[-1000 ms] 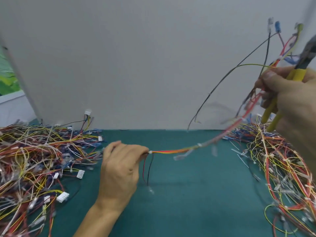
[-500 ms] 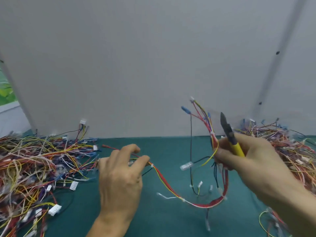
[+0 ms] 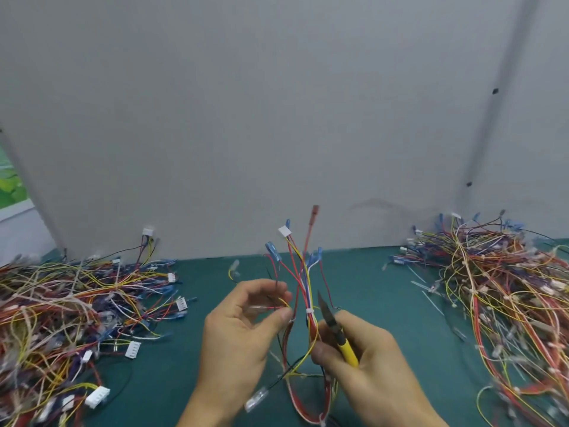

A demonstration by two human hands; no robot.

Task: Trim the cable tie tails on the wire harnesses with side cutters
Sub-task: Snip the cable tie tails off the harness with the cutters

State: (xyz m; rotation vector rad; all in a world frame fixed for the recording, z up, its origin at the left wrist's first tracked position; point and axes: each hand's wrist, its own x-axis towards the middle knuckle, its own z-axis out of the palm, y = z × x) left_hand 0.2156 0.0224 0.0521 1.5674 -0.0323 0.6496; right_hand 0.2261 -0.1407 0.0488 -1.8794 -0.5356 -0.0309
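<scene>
Harness (image 3: 308, 298), one; side cutters (image 3: 337, 333), one

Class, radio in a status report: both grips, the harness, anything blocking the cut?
Left grip pinches harness wires. Right grip holds side cutters plus bundle, blades beside white cable tie. Nothing blocking the tie.

Cutters (image 3: 334, 329): handles hidden in R hand (image 3: 372, 374); wire piles (image 3: 61, 318) cropped at edges.

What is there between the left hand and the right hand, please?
In the head view, the wire harness, bound by a white cable tie, stands between the left hand and the right hand, which grips the side cutters.
</scene>
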